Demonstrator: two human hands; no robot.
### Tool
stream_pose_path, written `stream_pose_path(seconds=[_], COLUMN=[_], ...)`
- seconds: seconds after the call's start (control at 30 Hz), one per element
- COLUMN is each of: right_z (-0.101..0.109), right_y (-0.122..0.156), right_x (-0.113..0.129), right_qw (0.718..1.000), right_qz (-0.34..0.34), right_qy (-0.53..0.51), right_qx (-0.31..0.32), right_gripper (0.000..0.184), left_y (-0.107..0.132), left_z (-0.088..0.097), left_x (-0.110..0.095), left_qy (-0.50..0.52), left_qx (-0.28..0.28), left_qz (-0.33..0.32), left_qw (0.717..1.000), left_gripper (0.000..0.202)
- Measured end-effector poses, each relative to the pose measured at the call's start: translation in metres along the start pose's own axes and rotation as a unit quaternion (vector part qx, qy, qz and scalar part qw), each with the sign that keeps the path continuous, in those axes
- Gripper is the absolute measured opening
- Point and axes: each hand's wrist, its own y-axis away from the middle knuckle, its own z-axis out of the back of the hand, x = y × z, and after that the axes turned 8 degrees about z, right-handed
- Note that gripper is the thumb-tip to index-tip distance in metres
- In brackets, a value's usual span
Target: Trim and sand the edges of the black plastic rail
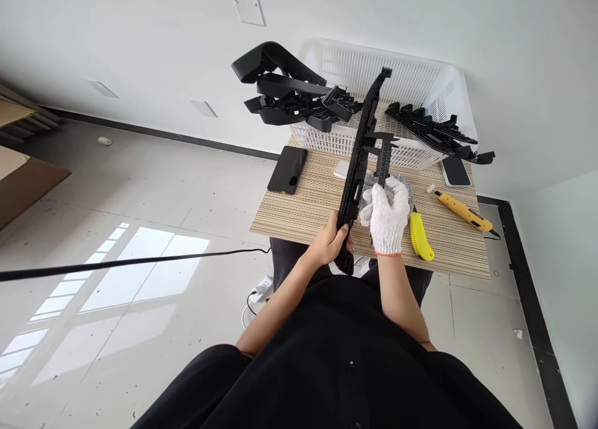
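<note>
Bare and wrapped round its lower end, my left hand (328,240) holds a long black plastic trim part (357,167), tilted upward over the table. My right hand (389,214), in a white knitted glove with an orange cuff edge, is closed on a black caliper (384,161). The caliper's jaws reach to the side of the trim part at about its middle; whether they touch it I cannot tell. Under the right hand lies a grey glove (405,185), partly hidden. A yellow-handled utility knife or brush-like tool (420,237) lies right beside the gloved hand.
A white plastic basket (448,86) at the table's back holds several black parts (284,89), jutting past its left rim, and more (432,130) at right. On the wood-grain table (299,220) lie a black phone (288,169), another phone (455,171) and a yellow corded tool (462,211).
</note>
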Motion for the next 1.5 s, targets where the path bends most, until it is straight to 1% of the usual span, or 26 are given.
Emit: stream_pose_path(seconds=[0.1, 0.3, 0.37, 0.43, 0.5, 0.6, 0.77, 0.83, 0.9, 0.93, 1.0, 1.07, 1.1, 1.17, 1.33, 1.43, 1.5], right_z=[0.000, 0.000, 0.000, 0.001, 0.001, -0.001, -0.006, -0.006, -0.004, -0.001, 0.004, 0.010, 0.012, 0.015, 0.015, 0.019, 0.026], right_y=[0.001, 0.002, 0.001, -0.001, -0.005, -0.013, -0.024, -0.022, -0.018, -0.014, -0.009, -0.004, -0.003, -0.002, 0.007, 0.020, 0.031], right_x=[0.001, 0.005, 0.004, 0.002, 0.001, 0.000, 0.004, 0.007, 0.010, 0.011, 0.015, 0.018, 0.019, 0.021, 0.020, 0.018, 0.017], right_qw=[1.000, 1.000, 1.000, 1.000, 1.000, 1.000, 1.000, 1.000, 0.999, 0.999, 0.999, 0.999, 0.998, 0.998, 0.999, 0.999, 0.999], right_qz=[0.003, -0.010, -0.008, -0.001, 0.005, 0.010, 0.014, 0.017, 0.024, 0.029, 0.039, 0.039, 0.035, 0.025, 0.014, 0.006, -0.015], right_qy=[0.000, -0.013, -0.016, -0.018, -0.017, -0.014, -0.017, -0.012, -0.010, -0.010, -0.016, -0.022, -0.024, -0.022, -0.024, -0.022, -0.018], right_qx=[0.001, 0.017, 0.019, 0.018, 0.015, 0.004, 0.010, 0.018, 0.019, 0.016, 0.009, 0.023, 0.036, 0.053, 0.037, 0.042, 0.042], right_gripper=[0.032, 0.032, 0.032, 0.033, 0.033, 0.031, 0.029, 0.029, 0.032, 0.037, 0.054, 0.065, 0.065, 0.058, 0.046, 0.039, 0.037], left_y=[0.001, 0.000, 0.000, 0.000, 0.001, 0.002, 0.002, 0.002, 0.002, 0.003, 0.003, 0.003, 0.002, 0.001, 0.000, 0.000, -0.001], left_z=[0.000, -0.001, 0.000, 0.001, 0.003, 0.007, 0.010, 0.010, 0.010, 0.010, 0.010, 0.010, 0.010, 0.010, 0.010, 0.009, 0.009], left_x=[-0.001, 0.001, 0.002, 0.002, 0.002, 0.003, 0.004, 0.004, 0.004, 0.003, 0.003, 0.003, 0.003, 0.004, 0.007, 0.007, 0.007], left_qy=[-0.017, -0.034, -0.032, -0.027, -0.032, -0.070, -0.107, -0.109, -0.103, -0.099, -0.100, -0.105, -0.105, -0.099, -0.069, -0.050, -0.037], left_qx=[-0.003, -0.014, -0.012, -0.002, 0.010, 0.032, 0.067, 0.073, 0.075, 0.074, 0.073, 0.075, 0.075, 0.073, 0.053, 0.052, 0.054], left_qz=[-0.003, 0.007, 0.003, -0.006, -0.014, -0.041, -0.109, -0.115, -0.106, -0.098, -0.082, -0.071, -0.069, -0.067, -0.064, -0.047, -0.039], left_qw=[1.000, 0.999, 0.999, 1.000, 0.999, 0.996, 0.986, 0.985, 0.986, 0.987, 0.989, 0.989, 0.989, 0.990, 0.994, 0.996, 0.997], left_gripper=[0.015, 0.019, 0.020, 0.024, 0.033, 0.050, 0.092, 0.105, 0.111, 0.111, 0.110, 0.108, 0.107, 0.106, 0.097, 0.093, 0.090])
